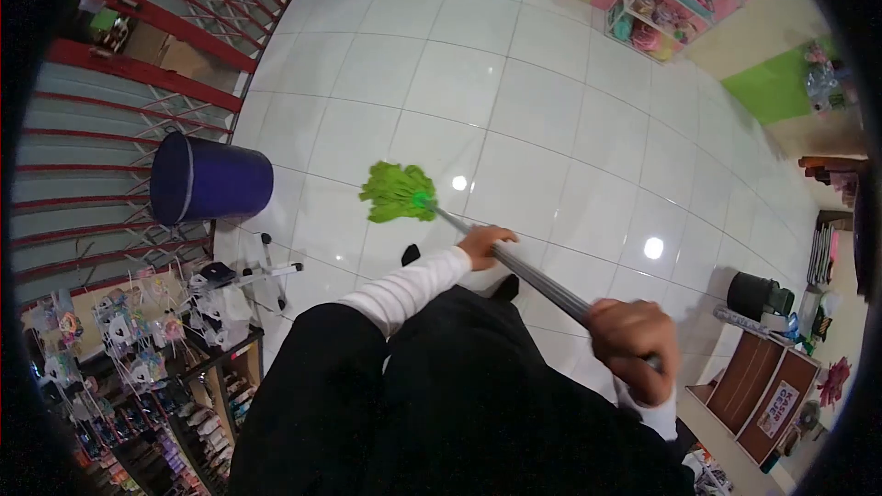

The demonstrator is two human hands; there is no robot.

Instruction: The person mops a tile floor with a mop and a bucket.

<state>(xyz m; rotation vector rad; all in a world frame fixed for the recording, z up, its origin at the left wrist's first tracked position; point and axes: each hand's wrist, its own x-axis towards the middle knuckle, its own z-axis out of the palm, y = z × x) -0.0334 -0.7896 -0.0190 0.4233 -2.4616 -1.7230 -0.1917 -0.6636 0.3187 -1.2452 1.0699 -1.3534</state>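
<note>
A mop with a bright green head (397, 193) lies spread on the white tiled floor (537, 96). Its grey metal handle (542, 285) runs down to the right, toward my body. Around the lower part of the handle, nearer the mop head, my left hand (487, 246) is closed. My right hand (636, 347) grips the handle near its top end, with the fingers wrapped round it. White sleeves cover both wrists.
A purple bin (213, 178) stands at the left by the red folding gate (129, 142). Below it are a white stand base (271, 271) and racks of small goods (152, 340). Shelves (675, 0) stand at the upper right, a brown desk (755, 386) at the lower right.
</note>
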